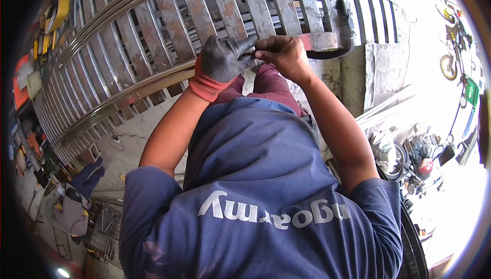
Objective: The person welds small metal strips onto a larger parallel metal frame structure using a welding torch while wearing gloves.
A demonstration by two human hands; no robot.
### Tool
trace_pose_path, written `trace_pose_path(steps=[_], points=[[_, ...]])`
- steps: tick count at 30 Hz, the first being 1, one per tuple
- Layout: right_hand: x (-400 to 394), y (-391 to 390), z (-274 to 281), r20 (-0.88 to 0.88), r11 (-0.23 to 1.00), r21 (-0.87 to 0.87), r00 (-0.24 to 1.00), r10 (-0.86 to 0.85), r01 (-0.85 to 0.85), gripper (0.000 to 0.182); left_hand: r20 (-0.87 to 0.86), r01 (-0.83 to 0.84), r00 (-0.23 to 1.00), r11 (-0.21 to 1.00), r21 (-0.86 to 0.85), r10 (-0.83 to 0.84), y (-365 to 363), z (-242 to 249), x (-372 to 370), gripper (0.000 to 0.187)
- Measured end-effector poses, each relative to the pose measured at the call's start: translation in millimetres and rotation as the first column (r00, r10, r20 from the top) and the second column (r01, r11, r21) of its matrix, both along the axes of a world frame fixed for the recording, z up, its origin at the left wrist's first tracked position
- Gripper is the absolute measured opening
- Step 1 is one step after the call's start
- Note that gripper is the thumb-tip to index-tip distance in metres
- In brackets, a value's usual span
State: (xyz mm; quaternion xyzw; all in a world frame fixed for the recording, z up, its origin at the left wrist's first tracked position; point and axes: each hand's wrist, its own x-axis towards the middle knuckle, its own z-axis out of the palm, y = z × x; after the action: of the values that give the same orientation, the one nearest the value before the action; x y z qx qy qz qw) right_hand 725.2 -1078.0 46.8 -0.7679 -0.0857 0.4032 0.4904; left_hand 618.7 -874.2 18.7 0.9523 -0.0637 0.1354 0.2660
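Note:
My left hand [223,58] wears a dark grey work glove with an orange-red cuff. Its fingers are closed, with their tips meeting those of my right hand [284,55], which is bare and pinches with thumb and forefinger. Something small seems to sit between the two hands, mostly covered by the fingers, and its kind is hidden. Both hands are over the near edge of a slatted metal workbench [169,19]. Just right of my right hand lies a flat metal piece [323,40] with a reddish patch.
Long thin metal rods [120,5] run across the slats. A black curved hose or bar [350,36] hangs at the bench's right end, beside a concrete block [384,74]. Motorcycles [409,164] stand to the right. Another person [71,212] is at lower left.

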Motion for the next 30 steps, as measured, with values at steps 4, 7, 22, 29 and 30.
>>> trace_pose_path(steps=[4,7,22,29,30], points=[[-4.5,-3.4,-5.3,0.0,0.998,0.049,0.999,-0.034,0.034,0.031,0.038,-0.017,0.999,1.0,0.019,0.016,0.2,1.9,2.5,0.052],[-6.9,-3.2,-10.7,0.021,0.997,0.054,0.998,-0.054,0.053,0.031,0.032,-0.038,0.999,0.999,0.002,0.038,0.5,-3.6,2.7,0.051],[-1.4,-3.4,-7.1,0.004,0.998,0.06,1.0,-0.019,0.018,0.027,0.022,-0.03,0.999,1.0,-0.005,0.03,-1.0,2.6,1.5,0.048],[-4.0,-1.7,-8.6,0.03,0.996,0.08,0.999,-0.034,0.032,0.023,0.013,-0.018,1.0,1.0,-0.017,0.018,-1.6,3.7,1.6,0.047],[-3.8,-1.4,-8.2,0.036,0.997,0.075,0.999,-0.028,0.026,0.023,0.015,-0.011,1.0,1.0,-0.025,0.012,-1.3,2.2,2.1,0.047]])
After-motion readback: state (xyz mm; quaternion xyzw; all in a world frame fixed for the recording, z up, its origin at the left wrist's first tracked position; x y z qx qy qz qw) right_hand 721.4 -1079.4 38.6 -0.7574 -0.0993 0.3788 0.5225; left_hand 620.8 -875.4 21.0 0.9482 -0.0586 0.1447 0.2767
